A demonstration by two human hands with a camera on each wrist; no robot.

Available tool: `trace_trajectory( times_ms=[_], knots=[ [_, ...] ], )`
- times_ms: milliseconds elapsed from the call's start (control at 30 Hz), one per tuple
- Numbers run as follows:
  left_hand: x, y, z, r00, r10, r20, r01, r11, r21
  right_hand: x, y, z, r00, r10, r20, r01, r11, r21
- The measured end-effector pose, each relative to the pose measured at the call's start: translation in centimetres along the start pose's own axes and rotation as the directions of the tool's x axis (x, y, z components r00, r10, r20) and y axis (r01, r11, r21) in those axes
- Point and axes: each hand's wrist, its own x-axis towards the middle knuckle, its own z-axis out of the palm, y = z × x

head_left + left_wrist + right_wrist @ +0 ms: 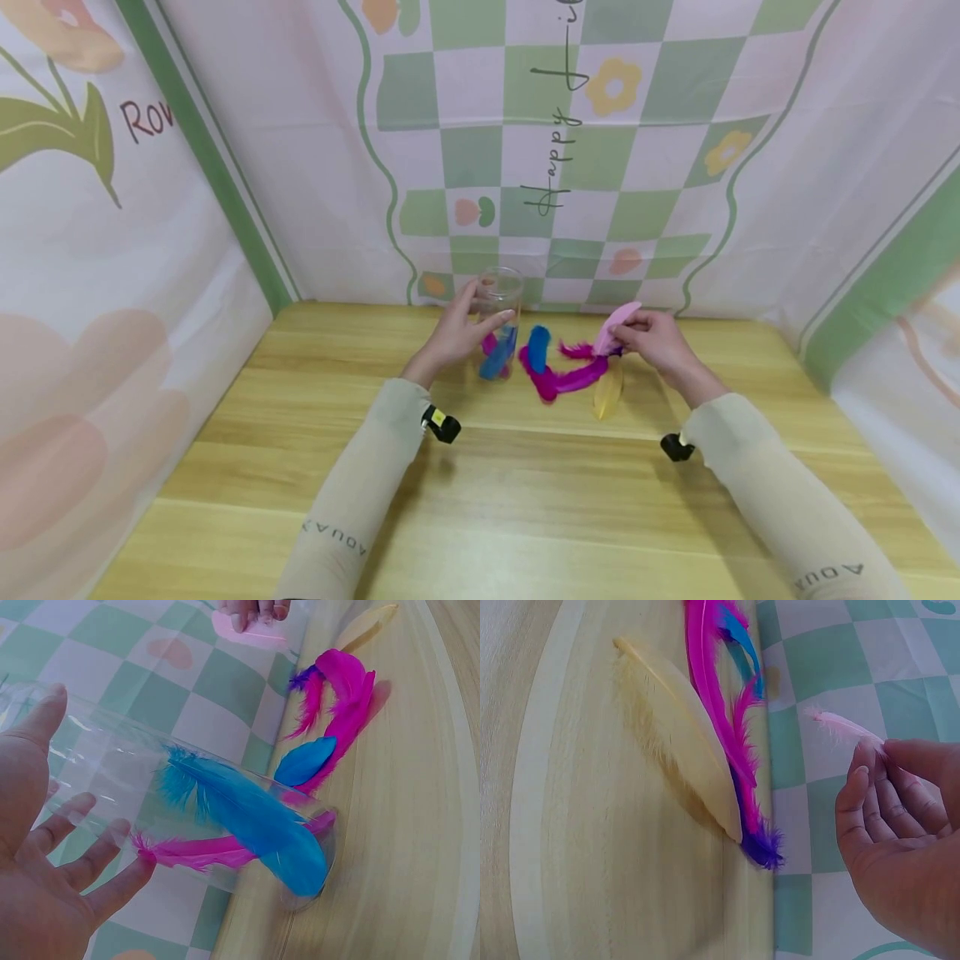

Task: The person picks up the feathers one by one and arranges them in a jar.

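Note:
My left hand holds a tall clear cup that stands upright on the table, thumb on one side and fingers on the other. Inside the cup lie a blue feather and a magenta feather. Above the table to the right, my right hand pinches a light pink feather between thumb and fingers. Between the hands is a loose pile: magenta feathers, a blue feather, a yellow feather and a dark purple feather.
The wooden table meets a checkered cloth hung behind it. More printed cloth hangs at the left side. A small black camera is on my left wrist and another black camera on my right.

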Motion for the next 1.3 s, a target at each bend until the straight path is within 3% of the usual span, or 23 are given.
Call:
trace_trajectory(
  times_ms=[1000,1300],
  knots=[
    [-0.1,-0.1,0.1,1.000,0.005,-0.016,-0.004,1.000,0.010,-0.5,-1.2,0.4,0.999,-0.033,0.004,0.033,0.999,0.030],
    [-0.1,-0.1,0.1,1.000,0.005,-0.017,-0.005,1.000,0.008,-0.8,-2.3,0.4,1.000,-0.008,0.015,0.008,1.000,0.025]
  ],
)
